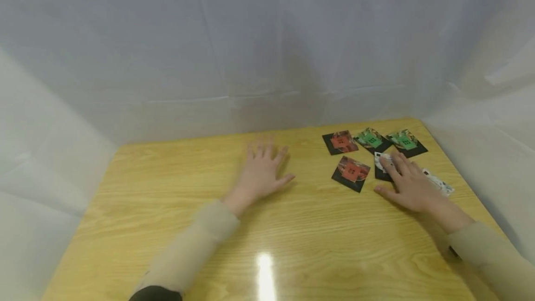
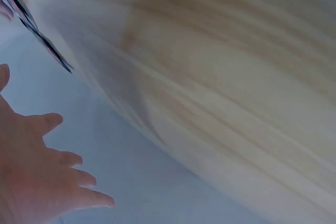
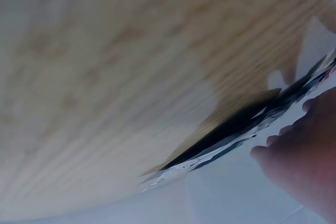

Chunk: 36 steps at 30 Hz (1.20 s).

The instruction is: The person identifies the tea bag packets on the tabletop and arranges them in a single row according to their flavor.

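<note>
Left hand (image 1: 260, 175) spread wide, fingers straight, over the bare middle of the desk (image 1: 159, 226); right hand (image 1: 411, 189), fingers extended, covers part of a black-and-white card (image 1: 380, 172), a white card (image 1: 441, 185) peeking out beside that hand, two green cards (image 1: 405, 142) beyond, two red cards (image 1: 352, 171) to its left

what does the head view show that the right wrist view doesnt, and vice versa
Only the head view: the left hand, both beige sleeves and a bright glare.
Only the right wrist view: no extra thing, just cards seen nearly edge-on.
Both: the right hand, cards, the wooden table and pale sheeting.
</note>
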{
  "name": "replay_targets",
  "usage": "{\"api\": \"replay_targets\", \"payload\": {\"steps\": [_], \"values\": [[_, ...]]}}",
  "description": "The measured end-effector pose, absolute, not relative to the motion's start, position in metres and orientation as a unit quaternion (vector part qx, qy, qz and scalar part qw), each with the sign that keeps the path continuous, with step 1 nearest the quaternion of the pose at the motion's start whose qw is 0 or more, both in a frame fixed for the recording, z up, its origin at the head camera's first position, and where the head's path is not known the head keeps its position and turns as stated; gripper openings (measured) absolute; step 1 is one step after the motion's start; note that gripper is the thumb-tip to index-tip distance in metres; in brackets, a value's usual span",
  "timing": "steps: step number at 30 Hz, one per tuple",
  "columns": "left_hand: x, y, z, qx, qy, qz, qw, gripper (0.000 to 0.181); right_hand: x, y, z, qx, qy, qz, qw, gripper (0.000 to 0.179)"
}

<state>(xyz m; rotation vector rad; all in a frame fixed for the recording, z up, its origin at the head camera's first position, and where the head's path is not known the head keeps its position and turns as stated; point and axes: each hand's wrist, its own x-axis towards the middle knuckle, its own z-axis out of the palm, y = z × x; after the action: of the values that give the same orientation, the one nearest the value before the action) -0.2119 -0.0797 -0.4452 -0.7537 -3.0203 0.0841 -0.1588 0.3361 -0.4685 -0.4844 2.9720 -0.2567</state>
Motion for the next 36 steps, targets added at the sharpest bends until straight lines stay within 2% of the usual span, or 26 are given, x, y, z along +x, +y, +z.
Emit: {"api": "replay_targets", "payload": {"steps": [11,19,26,36], "values": [[-0.205,-0.013,-0.444,-0.318,-0.948,0.034,-0.002,0.083,-0.161,0.337,-0.477,-0.168,0.976,-0.109,0.09,0.097],[-0.2,0.023,-0.45,-0.389,-0.919,0.056,0.001,0.08,-0.159,0.331,-0.473,-0.175,0.973,-0.118,0.092,0.095],[-0.201,0.044,-0.453,-0.462,-0.883,0.073,-0.028,0.074,-0.158,0.328,-0.471,-0.173,0.974,-0.111,0.092,0.095],[-0.204,0.06,-0.455,-0.497,-0.857,0.101,-0.094,0.068,-0.156,0.326,-0.471,-0.17,0.975,-0.101,0.102,0.103]]}}
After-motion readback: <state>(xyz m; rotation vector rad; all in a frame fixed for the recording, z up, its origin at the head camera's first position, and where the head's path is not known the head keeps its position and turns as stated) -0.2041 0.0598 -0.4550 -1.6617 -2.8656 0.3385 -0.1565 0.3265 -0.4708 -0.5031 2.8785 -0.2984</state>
